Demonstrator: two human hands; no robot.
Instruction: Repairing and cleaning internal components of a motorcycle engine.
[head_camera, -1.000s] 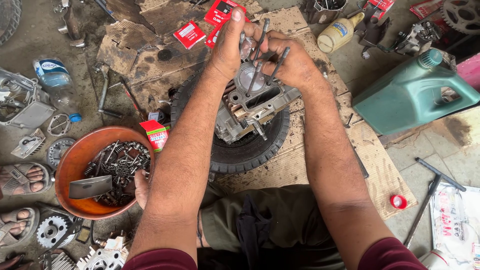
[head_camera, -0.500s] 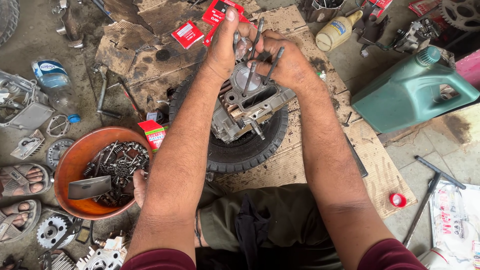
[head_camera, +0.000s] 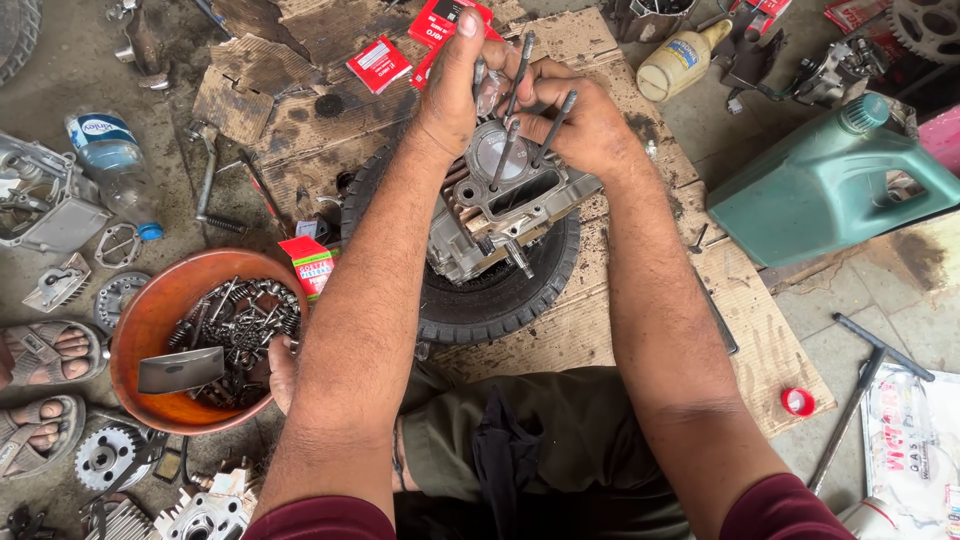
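A grey engine crankcase (head_camera: 490, 225) lies tilted on a small black tyre (head_camera: 500, 300), which rests on cardboard (head_camera: 590, 330). Long studs (head_camera: 521, 70) stick up around the round piston crown (head_camera: 497, 152). My left hand (head_camera: 452, 95) reaches in from the left, thumb raised, fingers closed at the piston's far side between the studs. My right hand (head_camera: 585, 125) comes from the right and closes on the same spot, touching the left fingers. The fingertips hide what they pinch.
An orange bowl (head_camera: 140, 330) of bolts and a metal blade sits at left, beside another person's sandalled feet (head_camera: 45, 350). A green oil jug (head_camera: 830, 190) stands at right. Red boxes (head_camera: 380, 65), a water bottle (head_camera: 115, 160), a sprocket (head_camera: 105, 455) and a long-handled tool (head_camera: 860, 395) lie around.
Both hands stay at the top of the engine; the fingers have shifted slightly around the studs and the left thumb has lifted. The engine has barely moved.
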